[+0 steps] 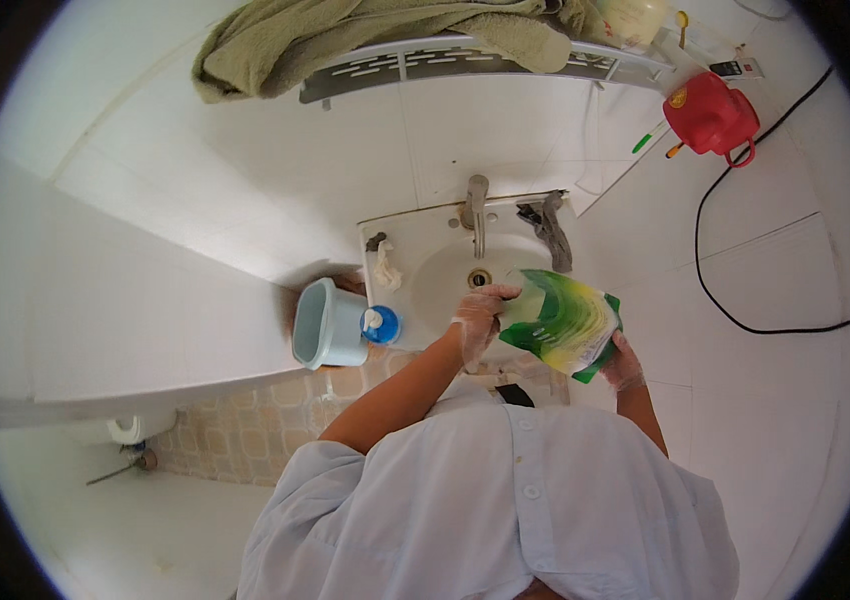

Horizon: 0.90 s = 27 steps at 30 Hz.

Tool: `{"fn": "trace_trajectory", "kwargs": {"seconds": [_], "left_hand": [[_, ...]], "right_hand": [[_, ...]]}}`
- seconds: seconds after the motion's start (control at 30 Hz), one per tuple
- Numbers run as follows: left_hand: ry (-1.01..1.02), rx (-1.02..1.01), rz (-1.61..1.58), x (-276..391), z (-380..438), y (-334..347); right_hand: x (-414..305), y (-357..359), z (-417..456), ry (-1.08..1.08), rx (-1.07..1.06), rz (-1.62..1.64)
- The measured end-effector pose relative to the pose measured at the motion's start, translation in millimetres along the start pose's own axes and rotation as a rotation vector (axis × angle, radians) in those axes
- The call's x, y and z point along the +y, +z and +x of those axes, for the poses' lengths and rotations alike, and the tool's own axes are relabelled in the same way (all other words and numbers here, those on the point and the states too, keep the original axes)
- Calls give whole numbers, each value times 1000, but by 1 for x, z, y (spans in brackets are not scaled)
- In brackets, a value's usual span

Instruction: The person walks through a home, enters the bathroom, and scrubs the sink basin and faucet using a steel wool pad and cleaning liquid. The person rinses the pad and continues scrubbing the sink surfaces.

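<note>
Both hands wear thin clear plastic gloves. My left hand (479,313) grips the upper left end of a green and yellow plastic pouch (563,322), just in front of the drain. The pouch's lower right edge is held by my right hand (622,363), whose fingers are partly hidden behind it. The pouch is tilted over the right front of a white washbasin (432,274). Above the drain stands a metal faucet (476,206). A dark grey cloth (554,232) lies on the basin's right rim, a crumpled pale thing (387,268) on its left.
A blue pump bottle (381,325) stands at the basin's left front corner, beside a light blue plastic bin (327,322). A metal wall rack (402,66) carries a green towel (282,52). A red container (711,116) and a black cable (702,277) are on the right.
</note>
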<state>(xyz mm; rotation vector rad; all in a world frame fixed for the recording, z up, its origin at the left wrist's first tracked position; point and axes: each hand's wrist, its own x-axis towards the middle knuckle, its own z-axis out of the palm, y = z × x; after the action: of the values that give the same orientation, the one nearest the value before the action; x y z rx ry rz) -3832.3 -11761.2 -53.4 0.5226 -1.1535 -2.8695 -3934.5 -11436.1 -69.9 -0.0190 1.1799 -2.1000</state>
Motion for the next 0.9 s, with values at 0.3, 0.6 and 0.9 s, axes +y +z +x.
{"fn": "trace_trajectory", "kwargs": {"seconds": [0.3, 0.6, 0.9], "left_hand": [[-202, -146, 160, -10, 90, -2], [-429, -41, 287, -35, 65, -42], [-420, -9, 225, -31, 66, -36]], "right_hand": [[-61, -43, 37, -207, 305, -147], [-111, -31, 116, -97, 573, -545], [-96, -44, 163, -58, 531, -409]]}}
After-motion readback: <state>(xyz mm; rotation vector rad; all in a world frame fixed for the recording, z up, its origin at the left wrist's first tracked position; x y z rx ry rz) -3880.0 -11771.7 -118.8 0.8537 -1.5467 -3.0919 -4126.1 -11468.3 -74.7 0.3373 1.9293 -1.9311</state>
